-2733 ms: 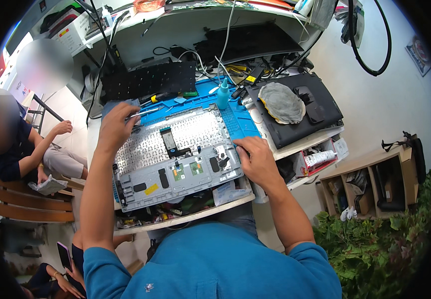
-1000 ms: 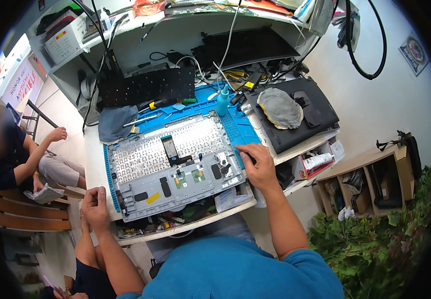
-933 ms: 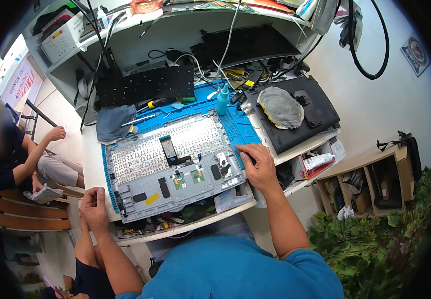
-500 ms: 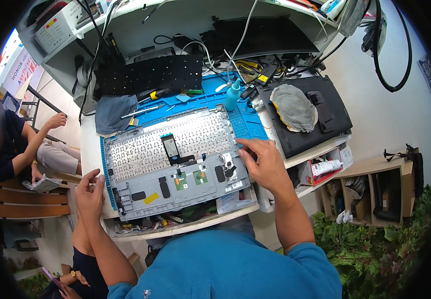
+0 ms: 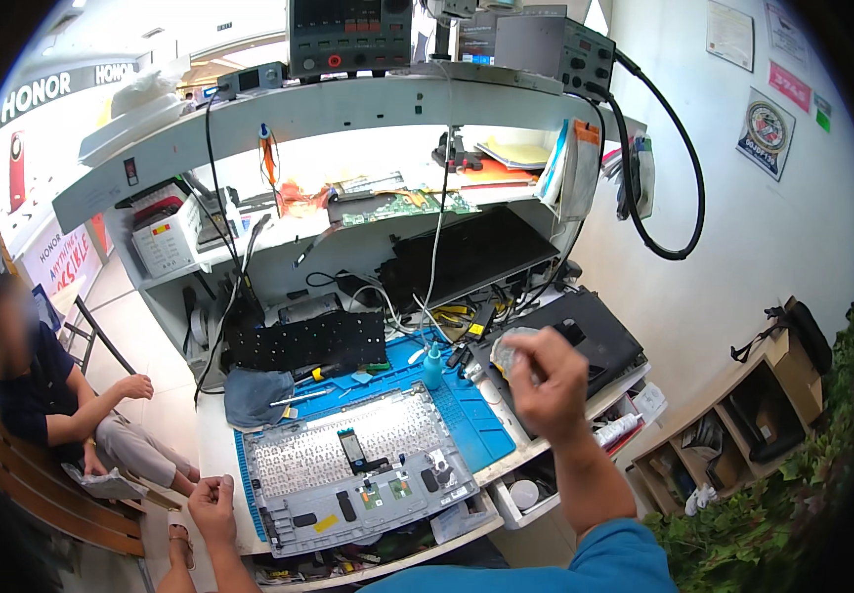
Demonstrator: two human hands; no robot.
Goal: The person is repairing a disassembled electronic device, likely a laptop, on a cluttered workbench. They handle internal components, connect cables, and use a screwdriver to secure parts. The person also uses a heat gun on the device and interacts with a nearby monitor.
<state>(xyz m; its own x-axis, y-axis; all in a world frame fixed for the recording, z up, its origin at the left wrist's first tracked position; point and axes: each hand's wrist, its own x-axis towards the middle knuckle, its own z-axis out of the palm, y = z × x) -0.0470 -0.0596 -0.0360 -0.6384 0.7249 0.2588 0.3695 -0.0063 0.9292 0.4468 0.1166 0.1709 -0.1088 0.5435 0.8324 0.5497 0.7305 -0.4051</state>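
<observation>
A silver-grey laptop top case, its underside up with the keyboard's metal back showing, lies on a blue repair mat. At the bench's left edge, beside the case's corner, my left hand is closed with thumb and fingers together; anything inside is hidden. My right hand is raised at the right, above the black laptop part, fingers curled and slightly blurred. It partly covers a round grey cloth pad; whether it touches the pad or holds something small, I cannot make out.
A teal dropper bottle stands behind the case. A dark cloth, a perforated black sheet and cables lie further back. A drawer juts out at front right. A seated person is at the left.
My view has tilted up, bringing the shelf and instruments in. My right hand has left the case's right edge and risen toward the grey pad. My left hand's fingers have curled in more.
</observation>
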